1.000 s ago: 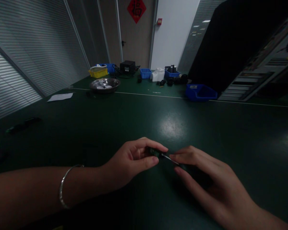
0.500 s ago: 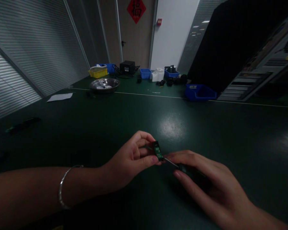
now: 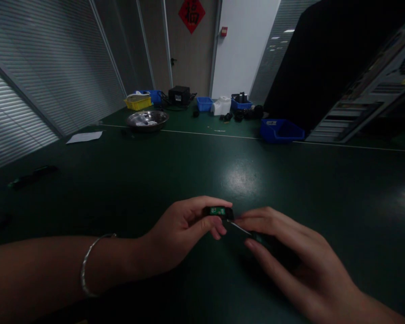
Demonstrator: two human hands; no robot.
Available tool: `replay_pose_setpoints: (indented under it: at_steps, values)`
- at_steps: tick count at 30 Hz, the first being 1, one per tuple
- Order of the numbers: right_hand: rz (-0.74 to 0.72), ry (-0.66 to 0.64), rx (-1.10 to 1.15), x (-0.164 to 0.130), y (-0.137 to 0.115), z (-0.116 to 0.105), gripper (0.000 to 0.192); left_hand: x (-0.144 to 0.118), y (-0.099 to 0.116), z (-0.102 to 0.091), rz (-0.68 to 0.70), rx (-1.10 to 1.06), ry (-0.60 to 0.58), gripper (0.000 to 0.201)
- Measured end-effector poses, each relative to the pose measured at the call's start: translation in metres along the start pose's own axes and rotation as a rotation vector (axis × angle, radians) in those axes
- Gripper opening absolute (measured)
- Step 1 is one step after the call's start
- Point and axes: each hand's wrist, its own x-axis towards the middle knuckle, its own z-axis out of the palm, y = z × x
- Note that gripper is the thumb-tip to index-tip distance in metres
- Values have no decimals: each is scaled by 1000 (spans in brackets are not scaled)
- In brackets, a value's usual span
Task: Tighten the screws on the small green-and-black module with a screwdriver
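Between the thumb and fingers of my left hand [image 3: 189, 227] is a small circuit board in a black housing [image 3: 218, 210], lying nearly level with its green face showing. My right hand [image 3: 293, 252] is closed on a screwdriver [image 3: 240, 227] with a thin metal shaft and a dark handle mostly hidden by the fingers. The shaft slants up to the left, and its tip is at the lower right end of the housing. Whether the tip touches it I cannot tell.
On the green table [image 3: 148, 171] stand a steel bowl [image 3: 147, 120], a blue bin [image 3: 281, 130] and a yellow basket [image 3: 138, 102]. A white paper [image 3: 84, 137] and a dark long object [image 3: 33, 175] lie at left. A large black panel [image 3: 324, 58] rises at right.
My left hand has turned the circuit board housing from a steep slant to nearly level, with the fingers now over its far side. My right hand and the screwdriver have hardly moved.
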Motion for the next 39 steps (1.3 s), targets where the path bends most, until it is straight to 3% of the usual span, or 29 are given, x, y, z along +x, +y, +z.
replay_pose_setpoints:
  at_steps: [7, 13, 18, 25, 39]
  values:
    - [1, -3, -80, 2, 3, -1, 29, -3, 4, 0, 121, 194, 38, 27]
    - [1, -46, -160, 0, 1, -1, 30, -2, 3, -1, 211, 212, 18, 25]
    - [-1, -51, -174, -1, 2, 0, 28, -2, 3, -3, 111, 221, -17, 25]
    - [21, 19, -48, 1, -1, 4, 28, -2, 6, 0, 23, 39, 13, 23]
    - [77, 68, 49, 5, -4, 5, 23, -1, 6, 0, -43, -69, 8, 21]
